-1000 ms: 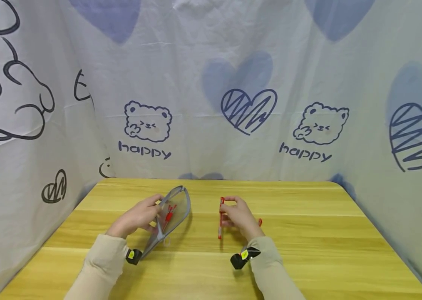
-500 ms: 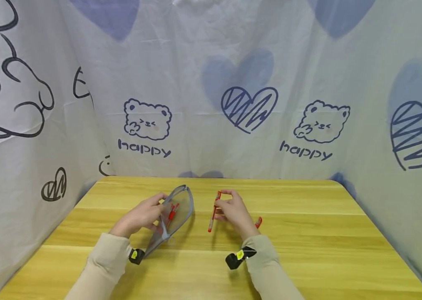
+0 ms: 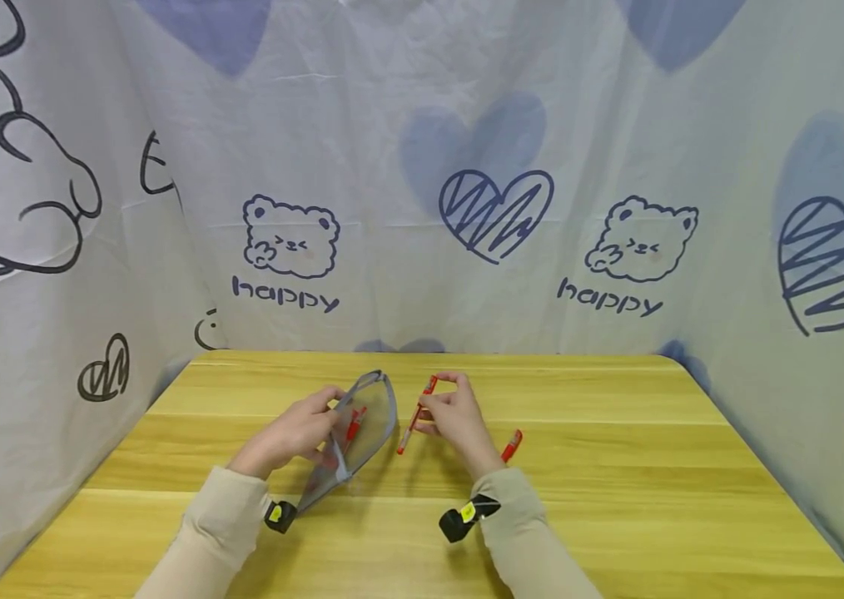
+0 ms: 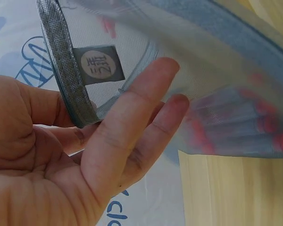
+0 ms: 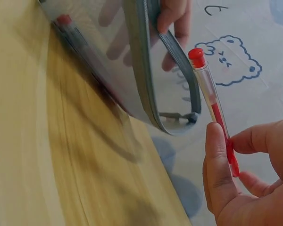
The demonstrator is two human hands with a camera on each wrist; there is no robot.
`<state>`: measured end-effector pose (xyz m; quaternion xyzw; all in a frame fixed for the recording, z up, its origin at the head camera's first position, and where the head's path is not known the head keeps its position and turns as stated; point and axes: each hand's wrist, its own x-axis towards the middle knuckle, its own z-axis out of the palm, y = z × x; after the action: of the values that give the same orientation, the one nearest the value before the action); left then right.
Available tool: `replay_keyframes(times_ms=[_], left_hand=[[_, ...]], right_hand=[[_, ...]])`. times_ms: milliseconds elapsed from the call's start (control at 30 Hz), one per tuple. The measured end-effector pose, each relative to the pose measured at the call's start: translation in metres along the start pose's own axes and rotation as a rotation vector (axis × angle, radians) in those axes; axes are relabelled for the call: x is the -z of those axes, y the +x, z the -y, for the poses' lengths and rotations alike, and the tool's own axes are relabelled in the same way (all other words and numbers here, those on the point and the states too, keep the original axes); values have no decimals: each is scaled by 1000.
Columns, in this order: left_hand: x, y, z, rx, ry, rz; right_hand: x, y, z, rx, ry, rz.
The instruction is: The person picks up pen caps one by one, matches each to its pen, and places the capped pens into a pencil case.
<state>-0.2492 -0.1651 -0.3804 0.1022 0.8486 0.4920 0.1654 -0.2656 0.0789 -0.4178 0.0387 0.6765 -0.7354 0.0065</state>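
Note:
A grey zippered mesh pouch (image 3: 369, 428) stands tilted over the table, its mouth spread wide. My left hand (image 3: 300, 428) grips its near-left rim; in the left wrist view the thumb and fingers (image 4: 127, 117) pinch the zip edge beside a small label. Several red pens (image 4: 259, 120) show through the mesh. My right hand (image 3: 455, 416) pinches a clear-barrelled red pen (image 5: 214, 103) near its cap, the other end slanting down toward the pouch. Pen and pouch are apart, a small gap between them. Another red pen (image 3: 512, 447) lies on the table beside the right wrist, partly hidden.
The wooden table (image 3: 617, 499) runs back to a hanging white curtain (image 3: 407, 291) with printed hearts and bears. Similar cloth closes off both sides. Each wrist wears a small black camera (image 3: 456, 524).
My right hand has carried the pen left and slightly away from me, tilting it from upright to slanted. The left hand and pouch have shifted a little right. More of the lying pen shows.

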Motion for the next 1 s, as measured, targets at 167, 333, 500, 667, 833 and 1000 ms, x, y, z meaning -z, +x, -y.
replay_keyframes(times_ms=[167, 333, 500, 667, 833, 1000], left_hand=[[-5, -1, -2, 5, -3, 8], [-9, 0, -3, -3, 9, 18], [-11, 2, -4, -16, 18, 21], [-11, 0, -6, -13, 17, 25], [-11, -2, -7, -8, 17, 27], [-10, -1, -6, -6, 9, 25]], right_hand=[[-8, -3, -2, 37, 8, 1], [-15, -5, -6, 80, -4, -31], [-20, -6, -9, 108, -65, -52], [-27, -12, -8, 118, -142, -29], [-32, -16, -10, 136, -168, -4], [-34, -17, -11, 154, -187, 31]])
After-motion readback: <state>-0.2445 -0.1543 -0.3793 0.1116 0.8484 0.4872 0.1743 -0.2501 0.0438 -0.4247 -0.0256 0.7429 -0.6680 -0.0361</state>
